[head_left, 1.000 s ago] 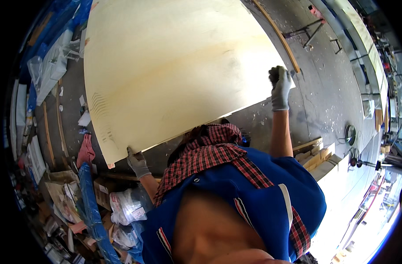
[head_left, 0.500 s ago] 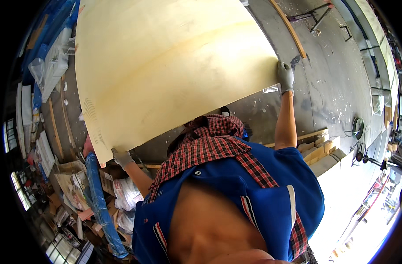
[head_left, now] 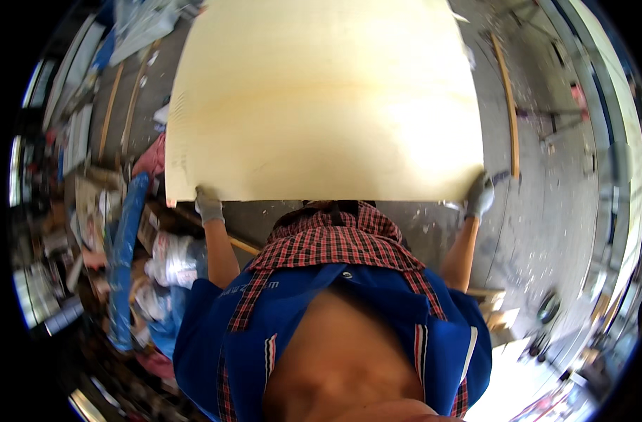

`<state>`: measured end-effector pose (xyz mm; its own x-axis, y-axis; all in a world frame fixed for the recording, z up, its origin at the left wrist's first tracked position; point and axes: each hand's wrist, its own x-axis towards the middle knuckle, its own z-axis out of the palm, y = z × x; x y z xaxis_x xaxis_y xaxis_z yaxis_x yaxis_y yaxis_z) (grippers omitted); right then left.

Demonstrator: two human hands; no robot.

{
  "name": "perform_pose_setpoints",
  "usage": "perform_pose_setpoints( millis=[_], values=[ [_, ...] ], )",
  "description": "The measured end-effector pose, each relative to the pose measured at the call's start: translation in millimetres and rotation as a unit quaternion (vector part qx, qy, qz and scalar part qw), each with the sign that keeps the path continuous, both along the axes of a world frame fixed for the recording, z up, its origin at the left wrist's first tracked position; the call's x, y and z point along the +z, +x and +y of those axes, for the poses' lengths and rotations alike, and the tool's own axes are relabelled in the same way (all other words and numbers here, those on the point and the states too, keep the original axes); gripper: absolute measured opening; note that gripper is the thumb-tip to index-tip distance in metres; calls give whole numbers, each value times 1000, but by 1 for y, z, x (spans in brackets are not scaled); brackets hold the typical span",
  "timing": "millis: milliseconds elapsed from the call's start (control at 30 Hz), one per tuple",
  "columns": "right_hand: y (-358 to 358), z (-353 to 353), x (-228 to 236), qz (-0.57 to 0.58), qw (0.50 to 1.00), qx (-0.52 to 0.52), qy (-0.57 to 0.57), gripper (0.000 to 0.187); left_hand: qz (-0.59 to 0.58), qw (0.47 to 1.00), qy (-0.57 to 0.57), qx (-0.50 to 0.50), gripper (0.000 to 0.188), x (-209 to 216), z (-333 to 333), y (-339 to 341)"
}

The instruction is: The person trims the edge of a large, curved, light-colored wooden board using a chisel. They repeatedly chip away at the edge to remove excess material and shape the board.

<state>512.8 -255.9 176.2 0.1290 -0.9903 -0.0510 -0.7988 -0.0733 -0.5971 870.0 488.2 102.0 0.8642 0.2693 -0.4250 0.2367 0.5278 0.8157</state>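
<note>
A large pale plywood sheet (head_left: 321,119) spreads out in front of me, its near edge level across my waist. Near its left corner, my left hand (head_left: 209,205), in a grey glove, is closed on that edge with the thumb on top. My right hand (head_left: 481,194), also gloved in grey, grips the right corner. The fingers under the sheet are hidden on both sides. Faint dark marks run along the board's left side. Its far edge goes out of the top of the view.
On the left lie a long blue plastic-wrapped roll (head_left: 127,267), clear plastic bags (head_left: 172,260) and cardboard scraps. Wooden strips (head_left: 111,105) rest on the floor there. Right of the sheet a wooden batten (head_left: 506,105) lies on the grey floor (head_left: 546,211), with a black ring-shaped object (head_left: 548,307) farther back.
The sheet has swung from a slant to nearly square in front of me. My right hand has come lower in view, the left slightly higher; both still grip the board.
</note>
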Motion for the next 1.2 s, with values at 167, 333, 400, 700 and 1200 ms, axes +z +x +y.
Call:
perform_pose_setpoints(
  millis=[167,333,400,700,1200],
  values=[
    [-4,0,1,31,999,38,10,57,28,995,53,76,13,33,-27,-25],
    [12,-9,50,163,972,132,-106,49,-2,959,147,241,18,87,26,-46],
    [39,-4,86,129,968,141,-165,49,-47,942,196,270,20,103,66,-41],
    [214,70,138,25,893,400,-207,46,-46,813,581,-2,46,124,96,70],
    [256,244,1,94,779,496,-371,48,44,731,656,-179,46,71,88,95]
  ],
)
